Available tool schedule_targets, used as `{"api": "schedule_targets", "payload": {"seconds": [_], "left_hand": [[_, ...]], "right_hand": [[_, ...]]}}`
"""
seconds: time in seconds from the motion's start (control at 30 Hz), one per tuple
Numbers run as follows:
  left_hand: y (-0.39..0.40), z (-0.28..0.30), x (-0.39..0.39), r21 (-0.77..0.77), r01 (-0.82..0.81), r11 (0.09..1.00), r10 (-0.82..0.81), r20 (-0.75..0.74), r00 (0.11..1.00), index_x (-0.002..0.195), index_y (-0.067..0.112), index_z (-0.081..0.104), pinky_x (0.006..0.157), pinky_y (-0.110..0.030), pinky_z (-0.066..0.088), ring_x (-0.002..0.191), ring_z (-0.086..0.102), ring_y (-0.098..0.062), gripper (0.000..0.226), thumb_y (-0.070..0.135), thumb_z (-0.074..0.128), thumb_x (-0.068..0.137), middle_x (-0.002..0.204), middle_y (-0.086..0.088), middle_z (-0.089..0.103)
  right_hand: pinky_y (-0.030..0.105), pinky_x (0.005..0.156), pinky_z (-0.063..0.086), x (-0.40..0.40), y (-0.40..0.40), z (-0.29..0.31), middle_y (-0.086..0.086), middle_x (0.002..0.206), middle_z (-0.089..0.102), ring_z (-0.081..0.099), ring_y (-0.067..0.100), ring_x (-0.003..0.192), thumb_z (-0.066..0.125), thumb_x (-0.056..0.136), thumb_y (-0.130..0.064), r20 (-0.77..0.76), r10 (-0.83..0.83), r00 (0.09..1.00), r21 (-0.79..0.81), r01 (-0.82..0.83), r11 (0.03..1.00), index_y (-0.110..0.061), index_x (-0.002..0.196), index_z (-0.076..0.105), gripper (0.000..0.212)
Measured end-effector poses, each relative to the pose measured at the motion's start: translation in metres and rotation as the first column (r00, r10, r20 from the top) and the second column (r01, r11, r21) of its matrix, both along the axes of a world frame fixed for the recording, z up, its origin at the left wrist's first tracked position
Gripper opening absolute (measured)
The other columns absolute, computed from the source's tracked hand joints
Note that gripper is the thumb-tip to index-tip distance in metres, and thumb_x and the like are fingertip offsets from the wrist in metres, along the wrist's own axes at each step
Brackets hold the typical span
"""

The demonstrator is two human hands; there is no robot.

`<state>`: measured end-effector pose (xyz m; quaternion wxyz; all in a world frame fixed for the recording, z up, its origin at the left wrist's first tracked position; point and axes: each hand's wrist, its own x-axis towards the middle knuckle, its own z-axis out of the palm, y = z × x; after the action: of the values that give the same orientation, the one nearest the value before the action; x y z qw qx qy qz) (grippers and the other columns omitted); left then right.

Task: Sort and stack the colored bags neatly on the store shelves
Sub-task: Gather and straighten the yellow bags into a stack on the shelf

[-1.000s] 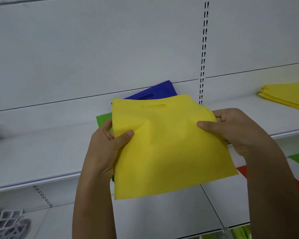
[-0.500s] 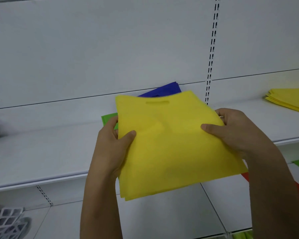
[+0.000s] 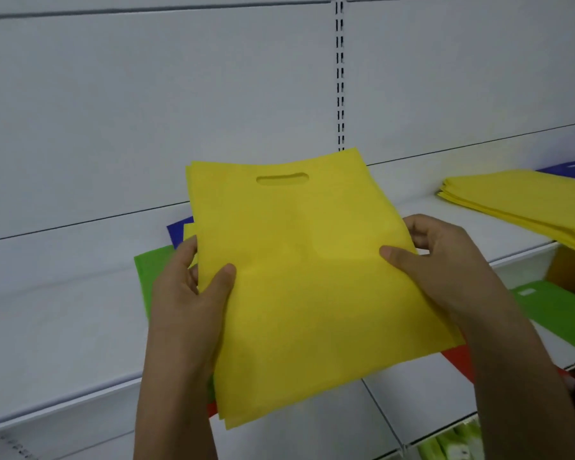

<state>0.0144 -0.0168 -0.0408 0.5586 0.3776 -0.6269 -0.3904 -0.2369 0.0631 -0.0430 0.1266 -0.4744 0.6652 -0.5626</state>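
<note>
Since the earlier frame, the yellow bags are sitting flatter and squarer between the hands, their edges lining up more closely, and the view is swinging right so that more of the yellow stack is showing.

The left hand is gripping the left edge of the bundle, thumb pressing on top and fingers curling underneath. The right hand is pinching the right edge the same way, thumb on the face of the top bag. Several layers are peeking out at the lower left corner, so more than one bag is being held. The bundle's long axis is running from the person toward the shelf back panel, with the die-cut handle slot at the far end.

From the held bags, the yellow stack is lying to the right and slightly farther back on the same white shelf, well apart from them. The right hand is the nearer one to it. Nothing seems to be standing between bundle and stack along the shelf top, so the coming move probably means carrying the bundle rightward and setting it square on that pile.

Under and left of the held bags, a green bag and a blue bag are lying loose on the shelf. A red bag is showing beneath the bundle's lower right, and another green bag is lying on a lower shelf to the right.
</note>
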Motion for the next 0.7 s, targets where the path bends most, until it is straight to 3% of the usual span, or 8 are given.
{"api": "schedule_targets", "payload": {"seconds": [0.1,0.2,0.27,0.37,0.43,0.53,0.63,0.7], "left_hand": [[0.009,0.003,-0.032,-0.036,0.053,0.998,-0.053,0.012,0.999,0.105,0.041,0.056,0.063,-0.017,0.051,0.083,0.067,-0.004,0.029,0.016,0.059,0.091,0.100,0.011,0.069],[0.019,0.006,-0.079,-0.054,0.118,0.992,-0.117,0.028,0.993,0.115,0.036,0.056,0.068,-0.017,0.053,0.091,0.066,-0.006,0.032,0.013,0.058,0.092,0.107,0.010,0.067],[0.028,0.007,-0.115,-0.084,0.147,0.986,-0.142,0.057,0.988,0.124,0.030,0.054,0.072,-0.020,0.053,0.094,0.064,-0.005,0.036,0.013,0.057,0.093,0.110,0.011,0.065],[0.044,0.007,-0.173,-0.113,0.179,0.977,-0.172,0.062,0.983,0.111,0.041,0.053,0.074,-0.024,0.053,0.093,0.064,-0.005,0.033,0.013,0.056,0.093,0.107,0.013,0.065],[0.055,0.005,-0.212,-0.098,0.198,0.975,-0.192,0.064,0.979,0.112,0.042,0.052,0.075,-0.027,0.054,0.093,0.063,-0.005,0.033,0.014,0.056,0.093,0.106,0.013,0.064],[0.073,-0.002,-0.266,-0.053,0.233,0.971,-0.231,0.048,0.972,0.115,0.039,0.052,0.074,-0.033,0.055,0.090,0.064,-0.006,0.032,0.015,0.055,0.094,0.105,0.012,0.065],[0.094,-0.013,-0.317,-0.034,0.269,0.962,-0.267,0.062,0.962,0.099,0.046,0.051,0.065,-0.027,0.052,0.077,0.066,-0.002,0.033,0.014,0.055,0.094,0.093,0.015,0.065],[0.106,-0.019,-0.347,-0.013,0.298,0.954,-0.296,0.077,0.952,0.102,0.045,0.051,0.061,-0.022,0.050,0.075,0.065,-0.001,0.032,0.014,0.055,0.094,0.092,0.016,0.065]], "right_hand": [[0.032,0.075,0.053,-0.026,0.017,-0.002,-0.012,0.095,0.069,0.065,0.006,0.084,0.068,0.084,-0.023,0.004,-0.049,0.999,-0.010,0.049,0.999,-0.028,0.098,0.063,0.016],[0.034,0.078,0.052,-0.063,0.042,-0.004,-0.016,0.096,0.066,0.063,0.004,0.088,0.067,0.085,-0.023,-0.001,-0.109,0.994,-0.011,0.108,0.994,-0.035,0.093,0.060,0.016],[0.036,0.080,0.050,-0.092,0.063,-0.003,-0.013,0.100,0.064,0.061,0.008,0.092,0.065,0.086,-0.025,-0.007,-0.141,0.990,0.020,0.141,0.990,-0.034,0.103,0.058,0.021],[0.035,0.075,0.051,-0.139,0.100,0.000,-0.011,0.102,0.063,0.061,0.009,0.091,0.064,0.087,-0.027,0.023,-0.154,0.988,0.078,0.152,0.985,-0.031,0.117,0.056,0.031],[0.038,0.077,0.053,-0.172,0.124,-0.002,-0.011,0.103,0.063,0.062,0.010,0.090,0.065,0.087,-0.029,0.049,-0.165,0.985,0.111,0.159,0.981,-0.034,0.118,0.054,0.033],[0.026,0.066,0.049,-0.223,0.158,-0.008,-0.017,0.100,0.057,0.056,0.001,0.087,0.066,0.085,-0.030,0.035,-0.196,0.980,0.134,0.189,0.973,-0.041,0.113,0.051,0.034],[0.021,0.059,0.043,-0.269,0.187,-0.015,-0.015,0.099,0.057,0.057,0.002,0.085,0.065,0.086,-0.026,0.027,-0.238,0.971,0.125,0.233,0.964,-0.039,0.115,0.052,0.034],[0.025,0.062,0.045,-0.295,0.201,-0.022,-0.012,0.099,0.059,0.059,0.008,0.087,0.064,0.088,-0.024,0.016,-0.268,0.963,0.124,0.264,0.957,-0.037,0.117,0.053,0.034]]}}
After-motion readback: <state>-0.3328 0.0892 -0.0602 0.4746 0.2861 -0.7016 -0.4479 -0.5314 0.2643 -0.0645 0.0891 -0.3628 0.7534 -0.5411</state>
